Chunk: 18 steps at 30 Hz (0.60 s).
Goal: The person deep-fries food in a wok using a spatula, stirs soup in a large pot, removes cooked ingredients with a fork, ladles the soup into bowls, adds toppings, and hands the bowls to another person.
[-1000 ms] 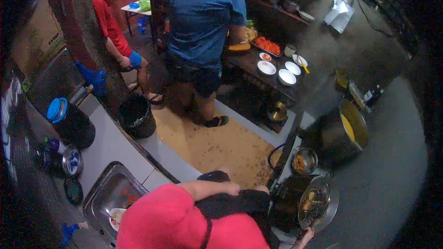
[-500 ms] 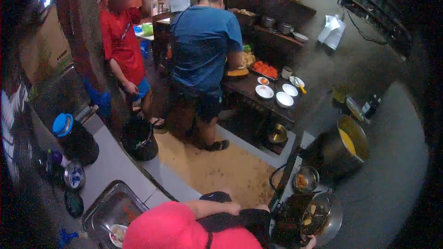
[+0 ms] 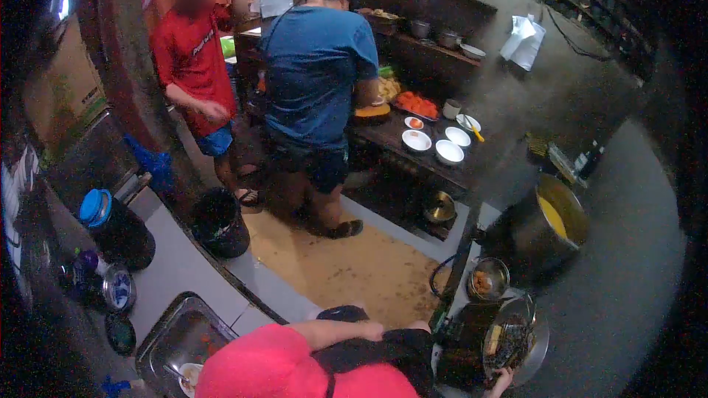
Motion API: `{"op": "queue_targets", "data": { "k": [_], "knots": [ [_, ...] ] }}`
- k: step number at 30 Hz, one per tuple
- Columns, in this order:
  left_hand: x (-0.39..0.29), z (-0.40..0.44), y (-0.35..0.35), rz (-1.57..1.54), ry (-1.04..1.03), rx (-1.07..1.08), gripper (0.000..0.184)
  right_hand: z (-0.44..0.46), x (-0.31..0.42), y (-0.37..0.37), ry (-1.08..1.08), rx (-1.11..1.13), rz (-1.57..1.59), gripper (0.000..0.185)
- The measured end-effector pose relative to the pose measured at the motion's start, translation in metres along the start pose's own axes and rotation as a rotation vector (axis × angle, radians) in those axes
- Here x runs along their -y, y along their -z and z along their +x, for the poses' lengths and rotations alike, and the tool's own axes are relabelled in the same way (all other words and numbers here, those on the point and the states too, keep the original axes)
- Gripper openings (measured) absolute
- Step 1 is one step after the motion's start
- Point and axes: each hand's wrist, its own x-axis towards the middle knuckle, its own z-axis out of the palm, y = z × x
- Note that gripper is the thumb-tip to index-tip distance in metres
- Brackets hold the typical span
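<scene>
My left hand [image 3: 374, 331] rests over the black clothing [image 3: 383, 357] at my front, its fingers curled; anything inside them is hidden. At the bottom right, my right hand [image 3: 503, 381] is at the near rim of a wide metal pan [image 3: 542, 350]. Its fingers look bent, but what they hold cannot be made out. Dark contents fill the pan, with a yellowish piece [image 3: 495, 340] among them. Just beyond the pan stands a metal bowl [image 3: 498, 271] with orange-brown pieces in it.
A large pot [image 3: 564, 232] with yellow contents stands at the right. White bowls [image 3: 449, 152] and a tray of red-orange pieces [image 3: 417, 105] lie on the far table. A person in blue [image 3: 317, 66] and one in red [image 3: 195, 66] stand ahead. Left are a sink [image 3: 158, 339] and black bucket [image 3: 221, 222].
The view has shifted slightly. My right hand is a little higher at the pan, and the yellowish food in it has changed position. The person in red has raised their lower hand.
</scene>
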Motion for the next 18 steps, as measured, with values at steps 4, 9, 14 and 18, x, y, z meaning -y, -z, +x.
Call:
{"op": "queue_targets", "data": {
  "k": [4,9,14,18],
  "knots": [
    [-0.027,-0.010,0.027,-0.030,0.039,0.109,0.030,-0.020,0.006,-0.009,0.047,-0.054,0.032,0.041],
    [-0.042,0.001,0.045,-0.066,0.102,0.122,0.028,0.087,-0.096,0.024,0.216,0.128,0.075,0.036],
    [-0.073,0.049,0.080,0.013,0.327,0.252,0.020,0.113,-0.049,0.003,0.058,0.061,0.196,0.040],
    [-0.048,0.061,0.062,0.024,0.244,0.301,0.031,0.136,-0.055,0.000,0.119,-0.174,0.197,0.016]
  ]
}}
